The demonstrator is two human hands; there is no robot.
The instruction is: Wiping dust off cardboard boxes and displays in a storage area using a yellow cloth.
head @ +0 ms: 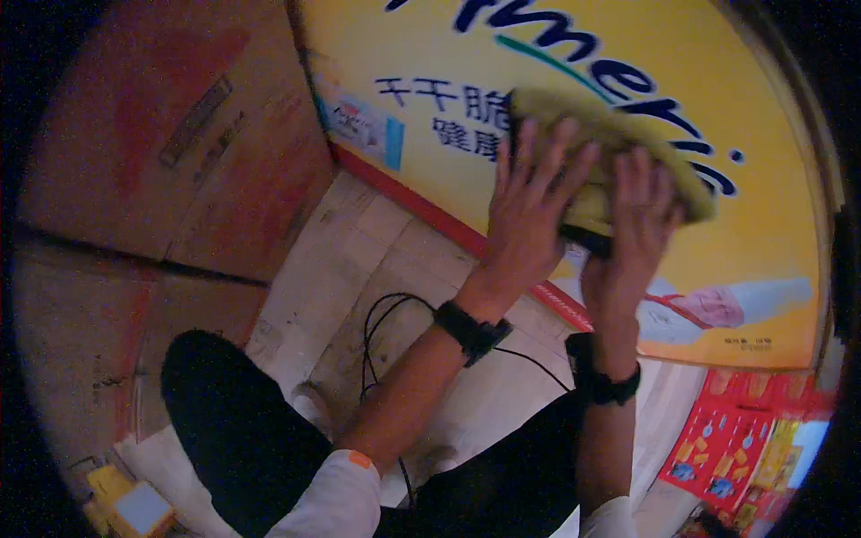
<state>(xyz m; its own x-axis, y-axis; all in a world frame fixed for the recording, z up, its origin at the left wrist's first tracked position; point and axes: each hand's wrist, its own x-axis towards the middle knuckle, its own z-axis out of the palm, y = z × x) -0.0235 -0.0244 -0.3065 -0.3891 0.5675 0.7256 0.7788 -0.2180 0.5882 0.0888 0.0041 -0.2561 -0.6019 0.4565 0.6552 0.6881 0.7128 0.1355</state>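
Both hands are on a yellowish-brown item [693, 191] with a dark edge, perhaps a folded cloth or a soft package; it is blurred. It is in front of a yellow printed board [444, 40] that bears large dark lettering. My left hand [528, 202] lies over its left part with fingers spread. Beside it, my right hand [639, 195] covers the right part, fingers closer together. The thumbs and the item's underside are mostly hidden. Whether the item touches the board I cannot tell. Each wrist wears a black band.
Large brown cardboard boxes [134, 155] stand stacked on the left. A black cable [368, 329] loops across the pale floor [350, 235] between my knees. At the lower right is a red printed panel [723, 437]; a yellow object [128, 501] sits at the lower left.
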